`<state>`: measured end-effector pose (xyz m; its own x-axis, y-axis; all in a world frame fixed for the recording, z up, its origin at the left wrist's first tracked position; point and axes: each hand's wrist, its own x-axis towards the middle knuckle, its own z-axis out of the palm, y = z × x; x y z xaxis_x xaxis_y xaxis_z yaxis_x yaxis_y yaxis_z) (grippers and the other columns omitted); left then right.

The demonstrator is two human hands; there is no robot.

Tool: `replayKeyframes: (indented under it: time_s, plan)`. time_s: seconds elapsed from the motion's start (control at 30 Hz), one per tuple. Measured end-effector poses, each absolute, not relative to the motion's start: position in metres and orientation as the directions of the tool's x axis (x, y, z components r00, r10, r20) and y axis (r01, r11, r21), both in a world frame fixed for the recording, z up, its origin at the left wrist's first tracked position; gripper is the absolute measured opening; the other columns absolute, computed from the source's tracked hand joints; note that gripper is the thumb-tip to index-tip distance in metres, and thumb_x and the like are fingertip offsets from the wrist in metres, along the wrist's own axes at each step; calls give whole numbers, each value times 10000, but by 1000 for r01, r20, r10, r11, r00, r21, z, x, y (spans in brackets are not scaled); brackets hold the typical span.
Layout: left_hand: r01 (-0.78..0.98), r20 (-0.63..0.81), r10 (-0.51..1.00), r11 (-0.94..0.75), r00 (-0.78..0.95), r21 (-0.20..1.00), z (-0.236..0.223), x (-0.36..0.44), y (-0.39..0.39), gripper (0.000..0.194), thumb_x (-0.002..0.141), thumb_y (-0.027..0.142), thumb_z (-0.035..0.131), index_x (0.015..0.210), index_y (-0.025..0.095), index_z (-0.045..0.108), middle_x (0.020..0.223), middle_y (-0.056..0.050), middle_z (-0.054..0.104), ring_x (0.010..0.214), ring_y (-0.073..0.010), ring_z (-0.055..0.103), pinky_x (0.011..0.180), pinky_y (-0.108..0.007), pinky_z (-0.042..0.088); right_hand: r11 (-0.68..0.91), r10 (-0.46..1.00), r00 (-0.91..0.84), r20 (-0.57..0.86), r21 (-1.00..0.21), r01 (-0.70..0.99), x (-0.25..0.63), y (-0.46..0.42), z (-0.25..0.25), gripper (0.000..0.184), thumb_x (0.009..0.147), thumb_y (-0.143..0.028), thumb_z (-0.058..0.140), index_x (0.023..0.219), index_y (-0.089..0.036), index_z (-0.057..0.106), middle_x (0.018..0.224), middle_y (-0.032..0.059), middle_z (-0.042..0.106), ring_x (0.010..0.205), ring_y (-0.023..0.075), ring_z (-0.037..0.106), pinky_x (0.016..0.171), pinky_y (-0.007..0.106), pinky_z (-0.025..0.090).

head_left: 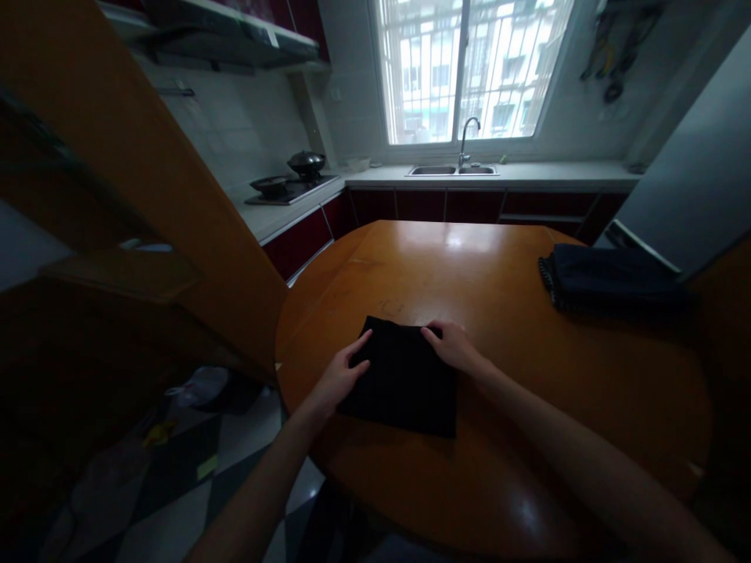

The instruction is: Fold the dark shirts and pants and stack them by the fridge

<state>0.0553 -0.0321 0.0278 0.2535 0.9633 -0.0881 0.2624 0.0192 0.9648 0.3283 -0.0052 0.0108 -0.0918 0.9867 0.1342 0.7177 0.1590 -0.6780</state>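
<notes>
A folded piece of black cloth, perhaps a garment, lies flat on the brown wooden table. My left hand rests at the cloth's left edge, thumb and forefinger stretched out and apart on it; its other fingers are mostly hidden. At the far right corner, my right hand has its thumb on top of the cloth and its fingers bent over the far edge, closed on it. The fabric's dark colour hides its folds and exact kind.
Toward the table's right side sits a dark blue folded fabric stack. Beyond the table are a counter with a sink and a stove with a lidded wok. A wooden frame stands at the left, near the table's edge.
</notes>
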Motion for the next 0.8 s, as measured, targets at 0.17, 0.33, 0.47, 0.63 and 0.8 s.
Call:
replayKeyframes:
  time_s: [0.17, 0.33, 0.47, 0.63, 0.8]
  plan:
    - [290, -194, 947, 116, 258, 950, 14, 41, -24, 700, 828, 223, 644, 1499, 264, 451, 1534, -63, 463, 1340, -262, 525, 1152, -458, 377, 153, 982, -79, 174, -471, 869, 314, 0, 5, 285, 942, -428, 569, 990, -207, 743, 977, 124, 747, 1005, 288, 648, 948, 446, 378]
    - [262, -178, 927, 90, 331, 961, 4, 34, -19, 742, 830, 231, 669, 1522, 281, 406, 1558, -69, 427, 1357, -257, 507, 1150, -467, 379, 146, 987, -85, 138, -522, 840, 318, 3, 0, 257, 927, -415, 592, 975, -220, 752, 977, 105, 758, 984, 282, 663, 949, 447, 383]
    - [134, -260, 884, 225, 388, 965, 19, 39, -22, 800, 807, 240, 717, 1534, 264, 385, 1562, -95, 422, 1329, -271, 535, 1122, -446, 420, 146, 989, -117, 89, -674, 724, 329, 8, 3, 241, 920, -400, 594, 923, -237, 770, 926, 55, 775, 895, 227, 689, 841, 343, 450]
    - [82, -323, 855, 318, 405, 944, 34, 50, -29, 836, 787, 230, 748, 1537, 276, 381, 1552, -102, 436, 1277, -281, 578, 1084, -442, 460, 174, 971, -237, 26, -758, 628, 341, 14, 3, 285, 900, -423, 597, 892, -210, 786, 839, 36, 772, 766, 182, 674, 690, 264, 462]
    - [208, -275, 876, 206, 396, 956, 24, 42, -32, 826, 799, 241, 717, 1545, 278, 365, 1583, -109, 383, 1338, -297, 519, 1106, -478, 431, 203, 976, -198, 88, -695, 690, 336, 12, -1, 268, 891, -441, 630, 913, -226, 789, 870, 48, 776, 803, 205, 688, 748, 294, 471]
